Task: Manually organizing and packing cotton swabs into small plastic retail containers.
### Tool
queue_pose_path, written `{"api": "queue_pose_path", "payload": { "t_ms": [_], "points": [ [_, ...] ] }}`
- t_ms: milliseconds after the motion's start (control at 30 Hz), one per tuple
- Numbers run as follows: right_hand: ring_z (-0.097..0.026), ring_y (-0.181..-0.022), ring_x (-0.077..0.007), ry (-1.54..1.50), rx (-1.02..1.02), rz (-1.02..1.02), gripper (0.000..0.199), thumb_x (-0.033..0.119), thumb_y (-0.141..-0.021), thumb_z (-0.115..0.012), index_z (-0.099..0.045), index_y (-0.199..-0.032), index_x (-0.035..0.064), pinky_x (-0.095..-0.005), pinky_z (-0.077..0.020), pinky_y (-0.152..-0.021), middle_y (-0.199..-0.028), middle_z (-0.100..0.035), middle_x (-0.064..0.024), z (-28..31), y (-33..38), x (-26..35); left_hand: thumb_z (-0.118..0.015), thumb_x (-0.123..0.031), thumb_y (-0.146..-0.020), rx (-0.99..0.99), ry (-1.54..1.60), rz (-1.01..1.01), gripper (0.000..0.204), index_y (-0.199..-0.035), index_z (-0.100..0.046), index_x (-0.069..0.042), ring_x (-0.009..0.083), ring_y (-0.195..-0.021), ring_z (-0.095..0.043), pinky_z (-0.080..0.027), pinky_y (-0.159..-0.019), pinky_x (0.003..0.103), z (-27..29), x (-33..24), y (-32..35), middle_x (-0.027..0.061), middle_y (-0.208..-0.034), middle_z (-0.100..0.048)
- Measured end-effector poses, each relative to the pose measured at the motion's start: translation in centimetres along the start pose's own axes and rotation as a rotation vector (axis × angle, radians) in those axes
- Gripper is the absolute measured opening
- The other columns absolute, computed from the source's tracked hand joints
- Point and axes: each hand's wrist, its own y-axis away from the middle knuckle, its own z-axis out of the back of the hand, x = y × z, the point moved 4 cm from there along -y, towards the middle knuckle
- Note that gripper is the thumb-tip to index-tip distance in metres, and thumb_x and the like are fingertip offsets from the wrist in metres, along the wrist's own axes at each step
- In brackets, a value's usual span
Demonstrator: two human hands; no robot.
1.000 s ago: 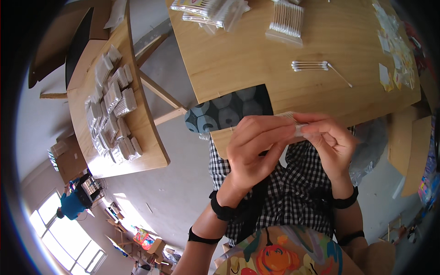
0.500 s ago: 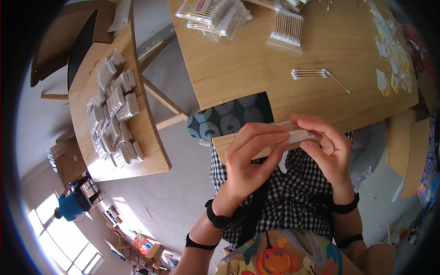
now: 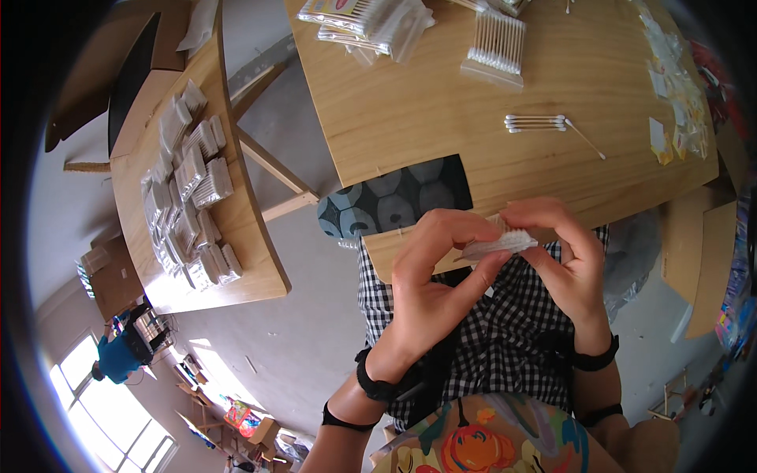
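Note:
Between my two hands, over the front edge of the wooden table [image 3: 410,118], is a small clear bag of cotton swabs [image 3: 512,241], its white tips facing me. My left hand [image 3: 441,276] pinches the bag's left end between thumb and fingers. On its right end, the thumb and fingertips of my right hand [image 3: 564,264] press from below and above. Part of the bag is hidden behind my fingers. Beyond my hands, a short row of loose cotton swabs [image 3: 536,124] lies on the table, with a single swab [image 3: 586,139] slanting off its right end.
Filled swab bags [image 3: 359,27] are stacked at the table's far left, beside another bag [image 3: 495,46]. Clear bags with yellow labels [image 3: 678,102] lie along the right edge. A second table [image 3: 252,260] on the left carries a pile of packed bags [image 3: 189,189]. A person [image 3: 122,359] is in the background.
The swab bag has been tilted in my hands, so its white tips show more. My left fingers have bent and drawn back a little on it.

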Motion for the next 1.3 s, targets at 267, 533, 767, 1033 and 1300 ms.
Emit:
{"api": "queue_pose_path", "payload": {
  "t_ms": [267,533,767,1033,1300],
  "points": [
    [-0.067,-0.101,-0.0187,-0.109,-0.001,-0.137,0.03,-0.008,-0.082,-0.064,-0.063,-0.111,0.0,-0.0294,-0.051,-0.088,-0.11,-0.069,-0.0088,-0.1,0.4,-1.0,-0.076,0.001,-0.075,0.035,-0.139,-0.033,0.024,-0.096,-0.066,-0.001,0.015,-0.088,-0.061,-0.048,-0.077,0.027,-1.3,0.1,-0.3,0.0058,-0.097,-0.066],
    [-0.066,-0.104,-0.0197,-0.108,0.012,-0.107,0.025,-0.005,-0.085,-0.064,-0.063,-0.11,-0.0004,-0.0302,-0.0507,-0.089,-0.11,-0.069,-0.0106,-0.1,0.1,-1.0,-0.074,-0.003,-0.079,0.043,-0.086,0.128,0.02,-0.097,-0.066,-0.001,0.0145,-0.092,-0.06,-0.045,-0.082,0.028,-1.4,0.1,-0.3,0.0058,-0.098,-0.067],
    [-0.065,-0.104,-0.0182,-0.155,0.005,-0.155,0.025,-0.004,-0.085,-0.065,-0.063,-0.109,0.0003,-0.03,-0.0505,-0.09,-0.111,-0.069,-0.0101,0.0,0.5,-1.4,-0.076,-0.007,-0.081,0.039,0.027,0.148,0.024,-0.104,-0.07,0.0,0.0227,-0.1,-0.063,-0.049,-0.088,0.033,0.6,0.9,0.7,0.0115,-0.107,-0.068],
    [-0.065,-0.096,-0.016,-0.035,0.0,-0.076,0.024,0.001,-0.085,-0.069,-0.063,-0.108,-0.0007,-0.0288,-0.0494,-0.084,-0.102,-0.068,-0.0086,0.0,0.4,-0.3,-0.068,-0.002,-0.087,0.049,-0.047,0.118,0.014,-0.099,-0.067,0.005,0.0138,-0.095,-0.061,-0.049,-0.082,0.026,0.7,0.4,0.0,0.0092,-0.101,-0.067],
    [-0.064,-0.101,-0.0163,-0.355,0.023,-0.312,0.038,0.011,-0.089,-0.07,-0.056,-0.121,-0.0033,-0.0296,-0.051,-0.088,-0.108,-0.065,-0.011,0.2,1.0,1.3,-0.066,-0.006,-0.093,0.038,0.396,0.434,0.012,-0.1,-0.065,0.004,0.0086,-0.085,-0.064,-0.053,-0.075,0.023,0.7,0.7,0.1,0.0031,-0.092,-0.066]
  ]
}}
